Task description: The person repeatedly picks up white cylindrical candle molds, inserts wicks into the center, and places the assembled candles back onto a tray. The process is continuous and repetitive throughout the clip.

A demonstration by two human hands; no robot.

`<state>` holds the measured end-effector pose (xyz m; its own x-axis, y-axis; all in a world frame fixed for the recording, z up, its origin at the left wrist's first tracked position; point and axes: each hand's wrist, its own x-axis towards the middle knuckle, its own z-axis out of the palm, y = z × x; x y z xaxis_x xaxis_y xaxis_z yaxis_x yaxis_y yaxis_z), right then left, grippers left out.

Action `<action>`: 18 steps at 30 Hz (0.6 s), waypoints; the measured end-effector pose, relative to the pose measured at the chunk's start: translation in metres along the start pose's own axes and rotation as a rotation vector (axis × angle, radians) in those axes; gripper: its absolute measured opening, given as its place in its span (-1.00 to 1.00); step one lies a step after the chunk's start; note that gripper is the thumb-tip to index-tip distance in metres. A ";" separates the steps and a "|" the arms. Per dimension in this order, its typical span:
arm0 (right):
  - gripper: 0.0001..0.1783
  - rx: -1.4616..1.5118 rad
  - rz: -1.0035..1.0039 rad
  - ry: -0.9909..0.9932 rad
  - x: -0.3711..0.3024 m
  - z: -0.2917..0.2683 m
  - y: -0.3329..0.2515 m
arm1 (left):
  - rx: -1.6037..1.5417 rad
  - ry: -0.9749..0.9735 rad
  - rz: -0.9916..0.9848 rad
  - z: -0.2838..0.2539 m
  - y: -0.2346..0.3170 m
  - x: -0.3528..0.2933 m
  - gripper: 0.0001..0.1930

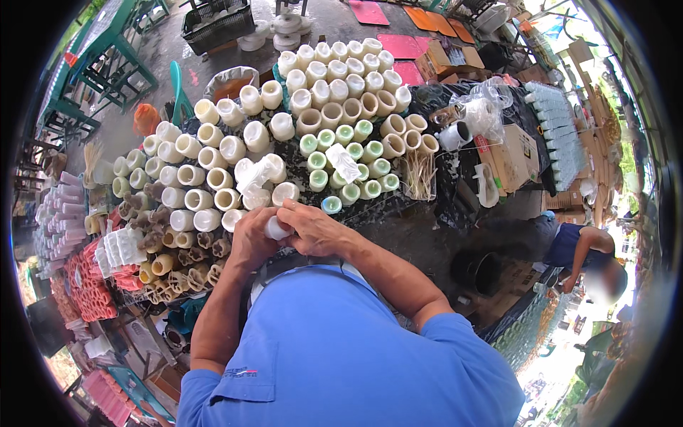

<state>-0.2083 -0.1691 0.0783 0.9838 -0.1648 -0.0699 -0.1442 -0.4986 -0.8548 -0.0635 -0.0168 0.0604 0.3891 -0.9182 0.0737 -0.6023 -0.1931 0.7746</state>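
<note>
In front of my body, my left hand (252, 239) and my right hand (313, 228) meet around a small white cylinder (277, 228). Fingers of both hands wrap it, so only its lower part shows; I cannot tell whether it is a candle or a cup. Just beyond my knuckles stand cream hollow wax cups (285, 193) in rows. A crumpled white plastic piece (256, 173) lies on some of them. Small green-filled cups (344, 134) stand farther right, with a white moulded plastic piece (344, 163) resting on top.
A cluster of brown flower-shaped pieces (151, 242) and red moulded pieces (99, 285) fill the left. Bundled wicks (418, 174), a cardboard box (516, 156) and a clear plastic bag (487, 107) lie to the right. Another person (580, 245) works at far right. A black crate (218, 25) stands behind.
</note>
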 end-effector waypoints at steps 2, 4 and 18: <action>-0.68 -0.068 -0.047 0.001 0.001 0.000 0.006 | -0.016 0.034 -0.019 0.008 0.000 0.000 -0.51; -0.74 -0.114 -0.083 0.020 0.001 0.002 0.010 | -0.104 0.025 -0.176 0.015 0.002 0.000 -0.54; -0.81 -0.456 0.643 0.827 -0.125 -0.142 0.174 | -0.213 0.323 -0.497 -0.005 -0.004 -0.013 -0.35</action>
<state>-0.3717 -0.3561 0.0112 0.3669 -0.9270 0.0778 -0.7871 -0.3540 -0.5052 -0.0629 -0.0020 0.0590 0.7977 -0.5794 -0.1672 -0.1562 -0.4664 0.8707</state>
